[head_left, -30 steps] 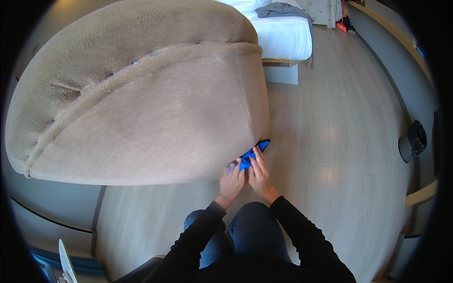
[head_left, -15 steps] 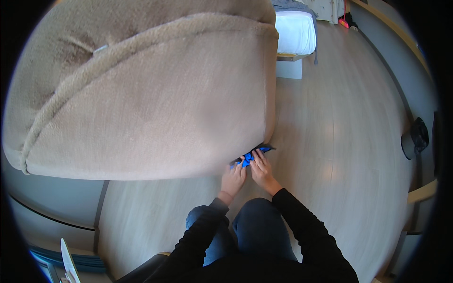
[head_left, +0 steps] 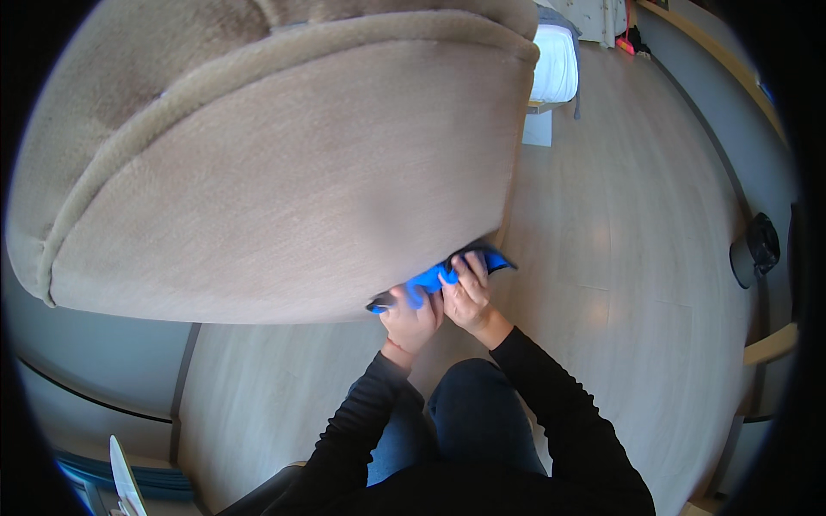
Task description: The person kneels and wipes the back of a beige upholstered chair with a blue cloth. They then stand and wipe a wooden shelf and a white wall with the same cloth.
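Both of my hands are on a blue cloth (head_left: 425, 281) with black edging, bunched against the lower edge of a large beige upholstered piece of furniture (head_left: 284, 181). My left hand (head_left: 410, 321) grips the cloth's near left part, its fingers curled and partly hidden by the folds. Just to the right, my right hand (head_left: 467, 299) pinches the cloth near the furniture's right corner. A black-edged flap sticks out beyond those fingers. The furniture has a raised, rolled seam along its upper part.
Pale wood flooring (head_left: 602, 284) runs along the right side. A dark waste bin with a black bag (head_left: 755, 249) stands by the right wall. At the far end are a white-covered bed (head_left: 555, 64) and a red broom (head_left: 625, 45). My knees (head_left: 482, 404) are close below my hands.
The cloth is more spread out, with more blue showing. My left hand has moved a little left and my right hand slightly up. The furniture appears shifted to the right in view.
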